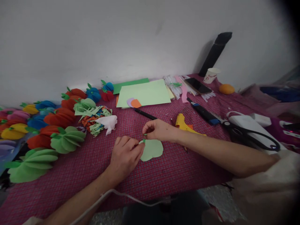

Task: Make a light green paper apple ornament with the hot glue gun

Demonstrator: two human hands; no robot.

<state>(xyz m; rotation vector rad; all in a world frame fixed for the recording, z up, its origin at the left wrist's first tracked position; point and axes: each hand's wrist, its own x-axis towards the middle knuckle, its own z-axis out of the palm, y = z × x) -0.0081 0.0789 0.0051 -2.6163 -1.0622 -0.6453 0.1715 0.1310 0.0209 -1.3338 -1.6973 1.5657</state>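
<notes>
A light green paper cutout [152,150] with a wavy outline lies in front of me on the checked cloth. My left hand [126,155] is closed at its left edge, thumb and forefinger pinching there and covering part of it. Just above the cutout's top edge, my right hand [159,130] has its fingertips pinched on a small dark green paper piece [144,135]. Most of that piece is hidden by the fingers. A yellow glue gun [184,124] lies close to my right wrist, partly behind the forearm.
Finished paper pumpkins [67,139] crowd the left side, with paper scraps [95,120] beside them. Green paper sheets [145,93], a black pen [145,114], a phone [198,85], a cup [211,75], a utility knife [203,113] and scissors [250,134] lie around. A white cable [131,197] crosses the front.
</notes>
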